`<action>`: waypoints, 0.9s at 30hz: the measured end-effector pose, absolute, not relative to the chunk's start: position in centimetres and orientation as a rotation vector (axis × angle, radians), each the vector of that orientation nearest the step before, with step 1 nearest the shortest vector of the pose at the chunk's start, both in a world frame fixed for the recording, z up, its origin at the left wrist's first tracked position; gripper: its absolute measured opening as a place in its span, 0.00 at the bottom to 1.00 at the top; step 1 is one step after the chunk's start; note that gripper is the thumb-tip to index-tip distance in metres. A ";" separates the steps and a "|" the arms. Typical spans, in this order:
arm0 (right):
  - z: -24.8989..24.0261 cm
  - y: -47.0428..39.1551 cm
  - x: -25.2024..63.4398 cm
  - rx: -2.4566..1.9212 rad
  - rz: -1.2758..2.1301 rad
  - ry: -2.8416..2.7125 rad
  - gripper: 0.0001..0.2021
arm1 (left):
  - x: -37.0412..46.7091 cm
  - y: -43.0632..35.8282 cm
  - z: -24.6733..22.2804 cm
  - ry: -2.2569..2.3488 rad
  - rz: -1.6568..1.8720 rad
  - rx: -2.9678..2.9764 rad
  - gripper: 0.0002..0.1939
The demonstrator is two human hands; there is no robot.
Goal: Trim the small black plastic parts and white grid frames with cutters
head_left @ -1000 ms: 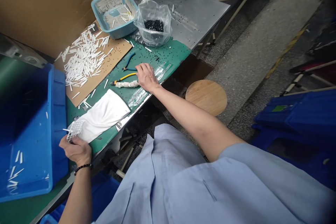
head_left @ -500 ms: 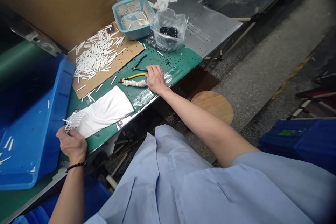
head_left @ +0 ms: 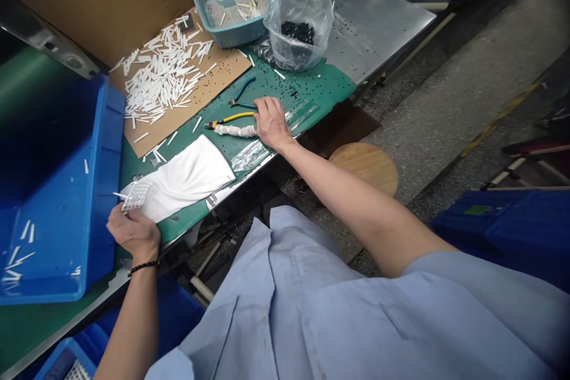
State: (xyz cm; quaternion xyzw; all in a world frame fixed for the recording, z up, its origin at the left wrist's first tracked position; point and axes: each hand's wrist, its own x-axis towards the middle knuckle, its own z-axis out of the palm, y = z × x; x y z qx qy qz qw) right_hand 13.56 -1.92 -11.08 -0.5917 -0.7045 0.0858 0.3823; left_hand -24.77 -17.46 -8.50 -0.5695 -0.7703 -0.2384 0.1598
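Note:
My left hand (head_left: 133, 231) is closed on a small white plastic grid piece (head_left: 136, 196), held over the end of a folded white cloth (head_left: 189, 175) by the table's front edge. A thin white stick pokes out beside the grid. On the green tabletop, my right hand (head_left: 272, 122) has its fingers curled around the handle ends of a pair of cutting pliers (head_left: 234, 117). One handle is yellow; the other is wrapped in whitish material. Just behind lie blue-handled pliers (head_left: 243, 90), one handle running to my fingertips.
White sticks (head_left: 167, 74) are heaped on a cardboard sheet (head_left: 231, 68). Behind stand a light blue basket (head_left: 240, 35) and a clear bag (head_left: 296, 58) holding black bits. A big blue bin (head_left: 100, 190) is at left. A round wooden stool (head_left: 365, 166) stands below right.
The view has tipped, so the table and both hands appear a little higher and further right. The left hand keeps the grid piece, and the right hand stays at the pliers' handles.

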 end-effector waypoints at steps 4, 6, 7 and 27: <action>-11.0 -1.9 13.6 -1.517 0.237 -1.801 0.17 | -24.5 -17.6 -8.3 -2.240 -0.700 -1.625 0.21; -11.0 -1.9 13.6 -1.524 0.237 -1.798 0.18 | -24.4 -17.6 -8.2 -2.255 -0.703 -1.621 0.21; -11.0 -1.9 13.6 -1.528 0.235 -1.797 0.18 | -24.4 -17.6 -8.2 -2.257 -0.698 -1.619 0.21; -10.8 -1.9 13.7 -1.528 0.258 -1.791 0.17 | -24.2 -17.5 -8.0 -2.242 -0.666 -1.593 0.22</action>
